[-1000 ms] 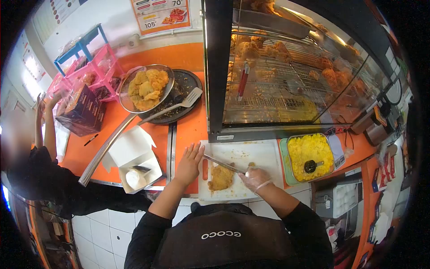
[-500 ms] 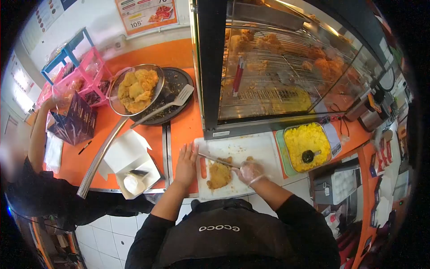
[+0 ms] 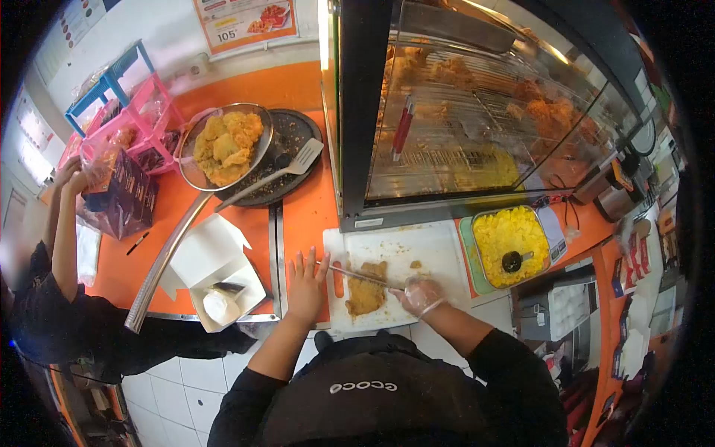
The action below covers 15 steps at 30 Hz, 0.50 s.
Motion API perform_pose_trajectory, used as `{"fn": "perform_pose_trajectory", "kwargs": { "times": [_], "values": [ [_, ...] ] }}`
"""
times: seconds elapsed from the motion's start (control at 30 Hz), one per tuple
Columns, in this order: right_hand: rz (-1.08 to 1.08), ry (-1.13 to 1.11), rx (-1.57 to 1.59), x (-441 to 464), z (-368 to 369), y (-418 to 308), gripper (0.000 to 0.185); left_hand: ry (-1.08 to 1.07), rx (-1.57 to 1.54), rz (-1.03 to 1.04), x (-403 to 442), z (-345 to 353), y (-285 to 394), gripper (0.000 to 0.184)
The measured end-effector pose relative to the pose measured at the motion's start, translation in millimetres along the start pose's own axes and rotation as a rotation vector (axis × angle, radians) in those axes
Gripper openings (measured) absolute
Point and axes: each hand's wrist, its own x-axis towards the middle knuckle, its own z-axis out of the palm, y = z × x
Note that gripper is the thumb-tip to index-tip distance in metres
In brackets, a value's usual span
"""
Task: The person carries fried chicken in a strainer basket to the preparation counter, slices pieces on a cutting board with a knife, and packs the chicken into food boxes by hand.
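My right hand (image 3: 421,295), in a clear plastic glove, grips a knife (image 3: 357,276) by its handle. The blade lies across a flat piece of breaded fried chicken (image 3: 366,296) on a white cutting board (image 3: 436,257). My bare left hand (image 3: 304,287) has its fingers stretched and spread by the knife's tip, at the board's left edge; whether it touches the blade I cannot tell. A small fried scrap (image 3: 415,264) and crumbs lie on the board.
A glass food warmer (image 3: 365,212) stands behind the board. On the right is a tray of yellow food (image 3: 514,231). To the left are an open white box (image 3: 216,261), a strainer of fried chicken (image 3: 227,149) and a spatula (image 3: 287,170). A co-worker's hands (image 3: 71,177) touch a dark bag (image 3: 123,194).
My left hand's fingers have spread apart. The knife blade has shifted down across the chicken, with my right hand slightly lower. The co-worker's dark bag now stands more upright, with both their hands visible.
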Motion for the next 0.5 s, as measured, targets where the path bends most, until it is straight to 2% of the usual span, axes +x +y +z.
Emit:
{"fn": "perform_pose_trajectory", "kwargs": {
  "times": [0.1,0.2,0.3,0.4,0.5],
  "values": [
    [-0.009,0.022,-0.018,5.1,-10.4,-3.0,0.059,-0.021,-0.105,-0.054,0.4,4.9,-3.4,0.065],
    [-0.029,0.040,-0.011,10.9,2.3,-8.8,0.058,0.066,-0.130,-0.048,1.4,2.2,-7.5,0.066],
    [-0.034,0.036,0.004,9.0,-13.4,-13.8,0.055,0.012,-0.066,-0.040,4.0,5.4,-21.1,0.070],
    [-0.028,0.040,-0.020,-3.6,-34.2,-18.4,0.054,-0.130,-0.020,-0.041,-0.8,-8.1,-20.1,0.072],
    [0.001,-0.018,-0.038,-17.5,-38.9,-18.1,0.055,-0.091,0.089,-0.049,-11.4,-33.3,-2.8,0.073]
  ]
}}
